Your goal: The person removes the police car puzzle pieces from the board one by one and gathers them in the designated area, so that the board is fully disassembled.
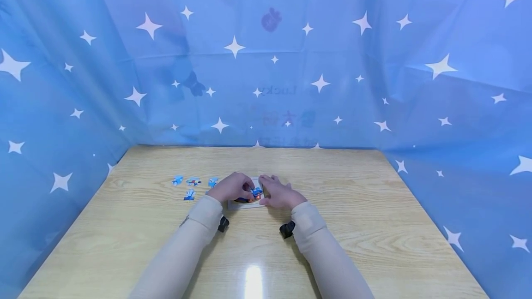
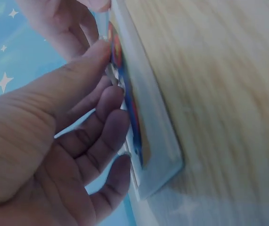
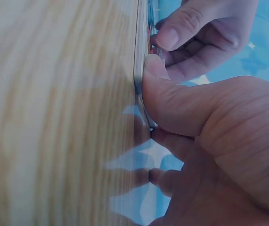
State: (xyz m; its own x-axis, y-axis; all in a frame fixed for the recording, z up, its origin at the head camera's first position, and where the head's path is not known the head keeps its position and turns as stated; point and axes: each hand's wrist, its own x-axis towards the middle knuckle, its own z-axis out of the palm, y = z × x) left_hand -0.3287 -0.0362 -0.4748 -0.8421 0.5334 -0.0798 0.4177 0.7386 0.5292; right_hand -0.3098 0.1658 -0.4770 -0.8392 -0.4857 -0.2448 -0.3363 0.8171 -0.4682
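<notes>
**Left fingers pinch a small piece over the puzzle board while the right hand braces it**

A blue star-patterned curtain (image 1: 274,68) closes off the back and sides of the wooden tabletop (image 1: 374,206). Two pale sleeves (image 1: 183,248) reach in from the near edge, each with a dark camera at the wrist.

Between the hands lies the white-rimmed puzzle board (image 2: 160,110), flat on the tabletop and partly covered by them. The right hand (image 1: 280,194) is at its right side: thumb pressed to the rim, the other fingers spread apart, some tips down on the tabletop. The left hand (image 1: 232,187) comes over the board's left part, thumb and forefinger clamped on a thin piece (image 2: 111,75), the remaining fingers loosely bent.

Left of the board, several blue loose pieces (image 1: 189,194) lie apart on the tabletop; one is partly hidden by the left hand.

The step looks like setting the pinched piece into place. It would go best with steady thumb pressure on the rim, the piece turned to match its gap first, then laid flat and pressed evenly. Coming in tilted could lift a neighbour. Its exact fit cannot be told here.
</notes>
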